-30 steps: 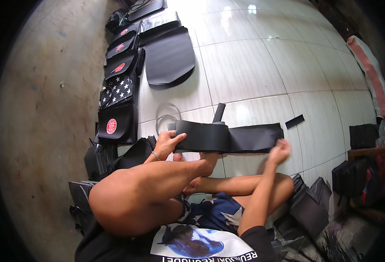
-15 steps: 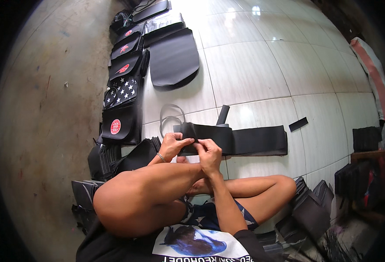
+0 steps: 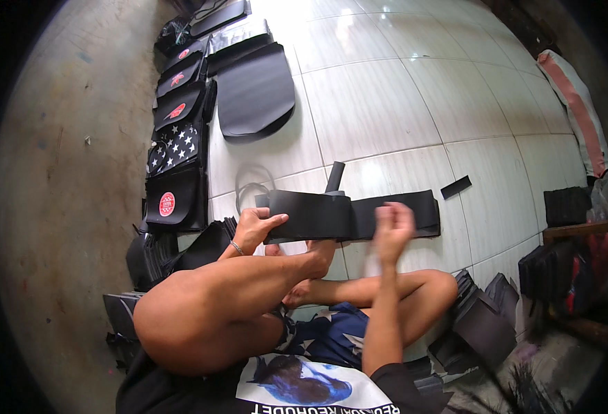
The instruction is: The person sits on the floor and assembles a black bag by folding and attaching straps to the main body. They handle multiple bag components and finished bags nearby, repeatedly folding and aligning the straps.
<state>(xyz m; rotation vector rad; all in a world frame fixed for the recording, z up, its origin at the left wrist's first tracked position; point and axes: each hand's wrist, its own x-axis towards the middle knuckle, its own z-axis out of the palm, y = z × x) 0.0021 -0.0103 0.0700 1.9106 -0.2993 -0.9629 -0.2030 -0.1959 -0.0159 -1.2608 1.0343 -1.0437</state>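
A wide, flat black strip of sheet material (image 3: pixel 311 215) lies across the floor in front of my crossed legs. My left hand (image 3: pixel 254 228) grips its left end, thumb on top. A second black strip (image 3: pixel 424 212) extends from under it to the right. Over that one hangs my right hand (image 3: pixel 394 226), smeared by motion, so its fingers cannot be made out. Behind the strips stands a dark, stick-like piece (image 3: pixel 335 177). A loop of thin grey band (image 3: pixel 252 181) lies beyond my left hand.
Black flaps with printed badges (image 3: pixel 173 203) line the left side, near a large rounded black sheet (image 3: pixel 255 93). A small black scrap (image 3: pixel 455 186) lies on the tiles (image 3: pixel 380 96). Black stacks (image 3: pixel 483 324) sit at lower right, below a wooden ledge (image 3: pixel 580 230).
My right hand has left the strip's left end and swung right, over the other strip. The folded-up corner at the left end now lies flat. My left hand stays there.
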